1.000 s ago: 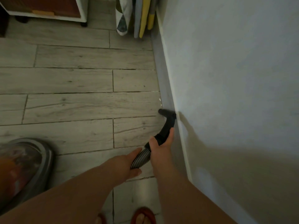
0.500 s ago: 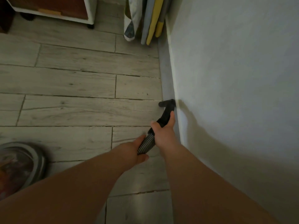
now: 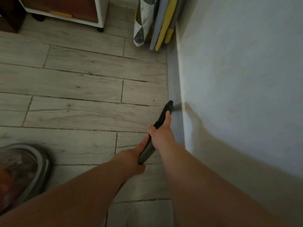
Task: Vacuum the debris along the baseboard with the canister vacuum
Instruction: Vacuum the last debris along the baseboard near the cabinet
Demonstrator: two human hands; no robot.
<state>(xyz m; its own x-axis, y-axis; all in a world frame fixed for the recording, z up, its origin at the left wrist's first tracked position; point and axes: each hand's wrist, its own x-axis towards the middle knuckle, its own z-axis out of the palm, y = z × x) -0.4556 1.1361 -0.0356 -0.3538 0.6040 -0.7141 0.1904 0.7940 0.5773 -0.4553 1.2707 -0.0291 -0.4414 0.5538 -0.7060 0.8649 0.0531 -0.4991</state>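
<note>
Down low, the floor is made of pale gray planks. A light wall stands on the right with a baseboard along its foot. Some flat folded boards lean in the far corner, near a white cabinet. The canister vacuum sits at the lower left, blurry. The right hand wraps its fingers round the black nozzle, whose tip is just beside the baseboard. The left hand grips the ribbed hose right behind it.

I see a bare left forearm and bare right forearm, unsleeved, ending in a bare left hand and right hand.
</note>
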